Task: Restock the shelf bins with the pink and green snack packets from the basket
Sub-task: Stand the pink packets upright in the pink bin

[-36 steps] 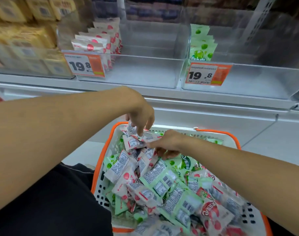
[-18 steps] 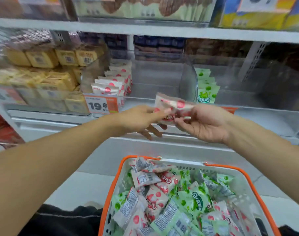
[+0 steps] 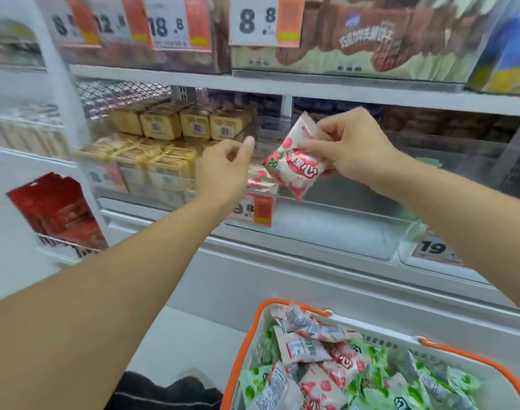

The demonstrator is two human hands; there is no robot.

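Note:
My right hand [image 3: 352, 146] pinches a pink snack packet [image 3: 297, 164] by its upper edge, holding it up in front of the clear shelf bin [image 3: 335, 220]. My left hand [image 3: 223, 170] hovers just left of the packet with loosely curled fingers and holds nothing. Behind the hands, a few pink packets [image 3: 260, 180] stand inside the bin. The orange-rimmed basket [image 3: 253, 329] at the bottom right holds several pink and green packets [image 3: 368, 377].
Yellow boxed snacks [image 3: 164, 143] fill the bin to the left. Orange price tags [image 3: 257, 210] hang on the bin fronts. A second clear bin [image 3: 430, 253] lies to the right. Red packets [image 3: 57, 211] hang at the far left. A higher shelf [image 3: 282, 84] runs above.
The hands rose from the basket to the shelf with a pink packet. My left hand has let go of it; my right hand alone holds it now.

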